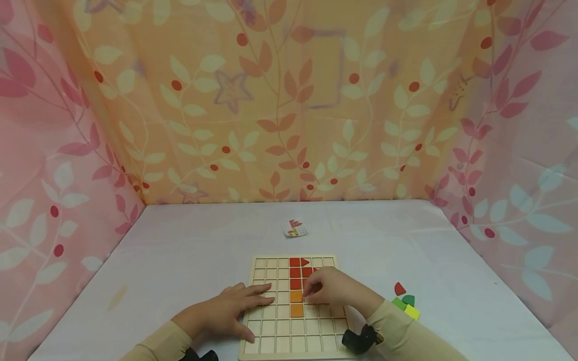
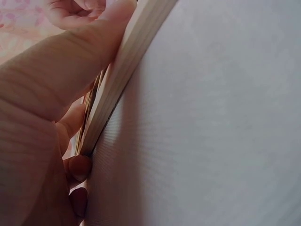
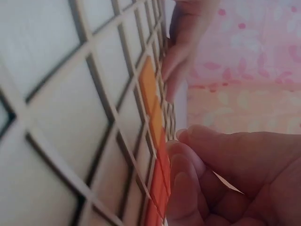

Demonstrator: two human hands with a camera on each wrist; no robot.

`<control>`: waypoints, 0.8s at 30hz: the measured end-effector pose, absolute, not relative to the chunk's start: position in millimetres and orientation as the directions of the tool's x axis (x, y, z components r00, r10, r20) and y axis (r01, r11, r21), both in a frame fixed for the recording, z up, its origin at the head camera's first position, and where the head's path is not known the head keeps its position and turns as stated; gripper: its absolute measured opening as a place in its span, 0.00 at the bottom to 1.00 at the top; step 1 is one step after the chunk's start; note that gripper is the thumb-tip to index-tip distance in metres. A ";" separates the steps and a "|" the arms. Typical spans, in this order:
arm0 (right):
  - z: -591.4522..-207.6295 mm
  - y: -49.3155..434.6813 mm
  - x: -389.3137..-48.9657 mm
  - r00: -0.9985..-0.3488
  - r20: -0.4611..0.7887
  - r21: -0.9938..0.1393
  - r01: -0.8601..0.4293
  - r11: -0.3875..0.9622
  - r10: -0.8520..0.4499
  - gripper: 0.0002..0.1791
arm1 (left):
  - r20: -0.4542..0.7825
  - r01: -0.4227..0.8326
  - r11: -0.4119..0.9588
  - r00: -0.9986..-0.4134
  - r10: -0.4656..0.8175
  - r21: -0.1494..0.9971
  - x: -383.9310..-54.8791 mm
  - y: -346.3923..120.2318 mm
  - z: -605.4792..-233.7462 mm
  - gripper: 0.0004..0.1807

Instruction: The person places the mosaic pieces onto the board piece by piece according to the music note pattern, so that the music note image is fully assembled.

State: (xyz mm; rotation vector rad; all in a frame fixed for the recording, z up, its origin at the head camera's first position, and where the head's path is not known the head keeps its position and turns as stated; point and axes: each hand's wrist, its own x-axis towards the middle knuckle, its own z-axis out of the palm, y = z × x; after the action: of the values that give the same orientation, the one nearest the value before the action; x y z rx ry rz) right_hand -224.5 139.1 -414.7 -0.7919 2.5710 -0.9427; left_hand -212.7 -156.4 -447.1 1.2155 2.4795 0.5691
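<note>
Orange square tile (image 1: 296,297): probably light, stiff; pinch edges. Right grip (image 1: 331,287) curled, contents unclear; left grip (image 1: 226,308) spread on pale wooden gridded board (image 1: 268,344)

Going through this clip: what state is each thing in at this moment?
Grid board: flat on the white table, partly filled.
Red pieces: set in the board's far rows.
Orange squares: two, set in adjoining cells.
Picture card: lying beyond the board.
Loose pieces: red, green, yellow, right of the board.
Left hand: resting on the board's left side, fingers extended.
Right hand: fingers curled by the upper orange square; grip unclear.
</note>
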 end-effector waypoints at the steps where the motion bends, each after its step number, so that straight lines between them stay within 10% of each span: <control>1: -413.5 142.3 -225.3 -0.816 -0.082 -0.661 -0.385 0.644 -0.573 0.06 | -0.110 0.674 0.561 -0.588 0.801 0.480 -212.6 -156.4 -447.2 0.42; 24: -407.0 256.9 -217.0 -0.904 -0.214 -0.650 -0.151 0.745 -0.370 0.03 | -0.105 0.673 0.562 -0.592 0.799 0.481 -211.7 -157.9 -449.4 0.42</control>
State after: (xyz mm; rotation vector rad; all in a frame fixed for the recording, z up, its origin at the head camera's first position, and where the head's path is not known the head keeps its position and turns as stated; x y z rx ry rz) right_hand -217.0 256.9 -407.0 -0.4037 2.6157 -0.9324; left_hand -211.7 -157.9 -449.4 1.2108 2.4866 0.5719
